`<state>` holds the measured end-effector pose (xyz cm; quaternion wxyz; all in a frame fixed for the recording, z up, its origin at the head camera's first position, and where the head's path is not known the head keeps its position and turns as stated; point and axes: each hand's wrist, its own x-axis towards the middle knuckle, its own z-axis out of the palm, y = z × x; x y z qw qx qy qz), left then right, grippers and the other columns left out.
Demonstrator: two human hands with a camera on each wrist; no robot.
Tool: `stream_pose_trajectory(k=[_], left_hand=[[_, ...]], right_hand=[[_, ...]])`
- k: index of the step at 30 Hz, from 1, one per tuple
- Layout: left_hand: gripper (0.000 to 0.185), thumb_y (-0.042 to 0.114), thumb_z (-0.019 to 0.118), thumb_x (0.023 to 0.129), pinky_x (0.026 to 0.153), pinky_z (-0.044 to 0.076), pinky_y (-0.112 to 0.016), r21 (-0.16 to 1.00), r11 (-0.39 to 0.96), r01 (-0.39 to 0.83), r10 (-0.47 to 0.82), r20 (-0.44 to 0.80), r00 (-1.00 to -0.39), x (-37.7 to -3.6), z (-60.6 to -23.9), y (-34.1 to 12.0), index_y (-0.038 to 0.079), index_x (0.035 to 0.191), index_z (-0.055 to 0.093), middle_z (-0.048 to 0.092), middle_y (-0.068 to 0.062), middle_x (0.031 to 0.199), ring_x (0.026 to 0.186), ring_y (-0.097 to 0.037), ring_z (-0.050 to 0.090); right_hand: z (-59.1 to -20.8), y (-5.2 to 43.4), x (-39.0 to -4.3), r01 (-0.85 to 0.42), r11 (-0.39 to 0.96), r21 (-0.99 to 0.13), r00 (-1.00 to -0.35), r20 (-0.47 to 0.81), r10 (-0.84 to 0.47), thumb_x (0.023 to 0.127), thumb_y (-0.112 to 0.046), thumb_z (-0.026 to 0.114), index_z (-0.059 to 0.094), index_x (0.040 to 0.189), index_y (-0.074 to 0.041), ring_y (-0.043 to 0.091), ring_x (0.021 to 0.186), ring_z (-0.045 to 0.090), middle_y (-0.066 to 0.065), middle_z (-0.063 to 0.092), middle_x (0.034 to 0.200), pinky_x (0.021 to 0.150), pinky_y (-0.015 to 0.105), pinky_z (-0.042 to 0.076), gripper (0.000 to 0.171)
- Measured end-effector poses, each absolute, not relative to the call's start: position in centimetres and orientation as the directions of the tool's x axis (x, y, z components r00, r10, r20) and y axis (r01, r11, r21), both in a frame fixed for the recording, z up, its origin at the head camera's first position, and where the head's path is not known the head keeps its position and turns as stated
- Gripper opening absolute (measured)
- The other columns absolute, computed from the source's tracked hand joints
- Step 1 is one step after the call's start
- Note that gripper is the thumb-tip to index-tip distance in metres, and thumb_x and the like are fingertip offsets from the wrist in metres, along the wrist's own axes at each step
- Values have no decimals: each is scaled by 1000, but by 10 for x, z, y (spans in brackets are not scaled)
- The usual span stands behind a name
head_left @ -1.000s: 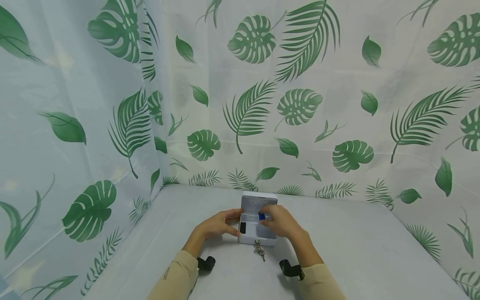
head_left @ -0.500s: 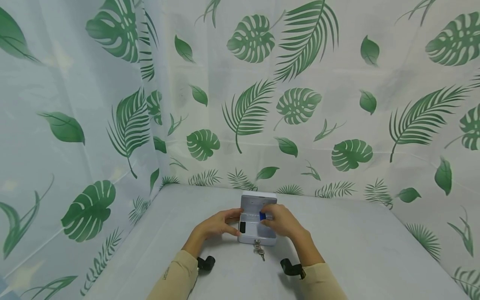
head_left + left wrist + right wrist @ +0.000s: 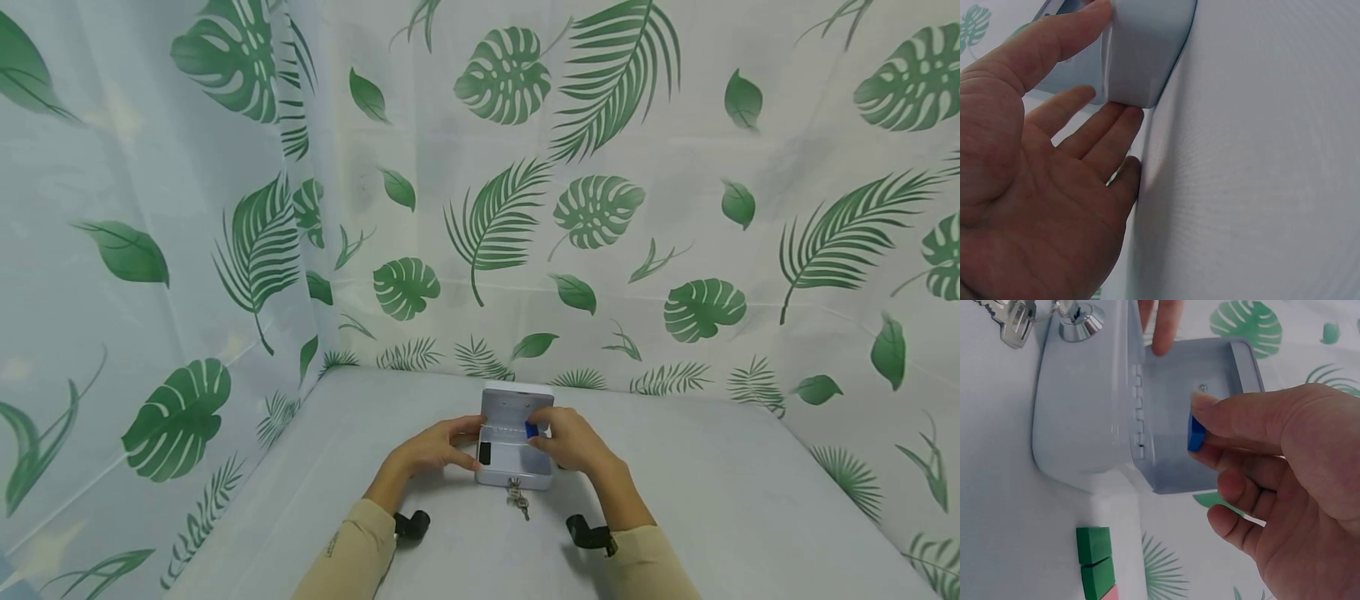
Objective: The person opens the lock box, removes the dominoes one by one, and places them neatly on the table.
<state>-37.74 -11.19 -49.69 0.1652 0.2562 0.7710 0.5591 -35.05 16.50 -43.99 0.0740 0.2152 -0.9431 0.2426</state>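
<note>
A small grey-white cash box [image 3: 495, 478] sits on the table with its lid [image 3: 501, 406] raised at the back. My left hand [image 3: 431, 448] holds the box at its left side, thumb at the front corner and fingers toward the back. Between thumb and fingertips, my right hand [image 3: 573, 442] pinches a small blue block [image 3: 1195, 432] over the right part of the box, in front of the lid. A black rectangular piece [image 3: 485, 453] lies inside at the left. Keys [image 3: 519, 501] hang from the lock [image 3: 1082, 324] on the front wall.
Two green blocks [image 3: 1095, 545] and part of a pink one [image 3: 1110, 592] lie on the white table [image 3: 720, 483] right of the box, mostly hidden by my right hand in the head view. A leaf-patterned curtain [image 3: 480, 133] stands behind and at the left.
My right hand has shifted slightly to the right with the blue block pinched in it. The left hand and the box have stayed put.
</note>
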Motion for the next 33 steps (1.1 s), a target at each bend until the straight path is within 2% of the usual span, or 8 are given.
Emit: stream_pose_trajectory(k=[2,6,13,20,26,33], left_hand=[[90,10,86,84,126,29,-52,947,245,206,578,27,-816,-378,-497,-112,10,161,39,41,-11,166,154,-31,39],[90,10,85,85,126,29,-54,947,244,207,578,29,-815,-377,-497,-112,10,161,38,40,-12,166,154,-33,38],[90,9,86,84,126,29,-53,947,246,206,578,28,-816,-378,-498,-112,10,161,39,40,-13,166,154,-33,39],[90,9,86,83,126,29,-53,947,247,205,579,25,-815,-381,-499,-112,11,160,40,41,-12,165,153,-32,40],[90,8,86,83,126,29,-52,948,240,209,583,31,-812,-381,-500,-113,10,160,40,41,-12,165,153,-32,40],[90,9,86,83,126,29,-52,948,242,208,579,31,-814,-381,-500,-113,10,160,40,41,-12,165,153,-32,40]], right_hand=[[-440,166,-351,-442,788,-429,-897,243,-370,90,-10,80,76,116,-2,29,109,71,10,76,115,96,52,57,27],[-440,169,-351,-439,786,-436,-898,235,-371,90,-9,79,76,116,-2,24,96,69,10,77,115,87,48,58,28],[-441,175,-353,-430,791,-436,-902,231,-364,90,-10,79,77,116,-4,24,98,70,9,77,115,86,46,57,26],[-438,179,-353,-431,776,-461,-902,218,-372,91,-10,78,76,118,-5,14,76,56,8,76,114,72,34,50,27],[-437,183,-353,-447,757,-477,-894,210,-396,92,-11,78,76,119,-4,15,70,52,6,76,105,62,30,45,29],[-434,190,-352,-465,739,-488,-884,207,-420,93,-14,77,75,121,-4,14,71,51,0,71,97,59,28,43,29]])
